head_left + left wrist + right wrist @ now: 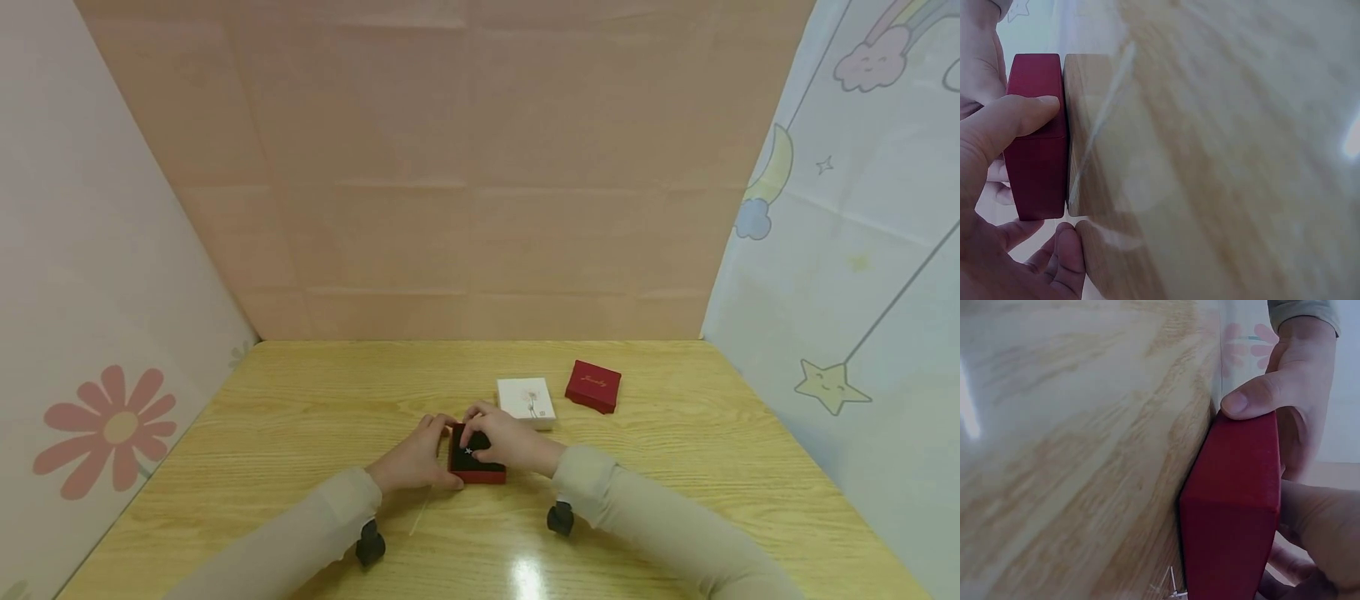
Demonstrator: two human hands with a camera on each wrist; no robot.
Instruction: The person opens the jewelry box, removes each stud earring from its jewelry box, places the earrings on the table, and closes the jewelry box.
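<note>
An open red jewelry box (477,477) with a black insert (487,460) rests on the table between both hands. My left hand (416,458) grips its left side, with the thumb at the near wall and fingers at the far corner. The left wrist view shows that thumb lying on the red box (1038,169). Over the insert, my right hand (510,437) has its fingers bent, thumb and index fingertips on either side of a small silver star-shaped jewelry piece (468,451). The wrist views hide this piece behind the red wall (1229,462).
Just beyond the right hand sits a white box (523,398) with a flower print. Farther right is a red lid (593,386) with gold lettering. A thin pale strand (418,517) lies on the wooden table (337,383) near the left wrist.
</note>
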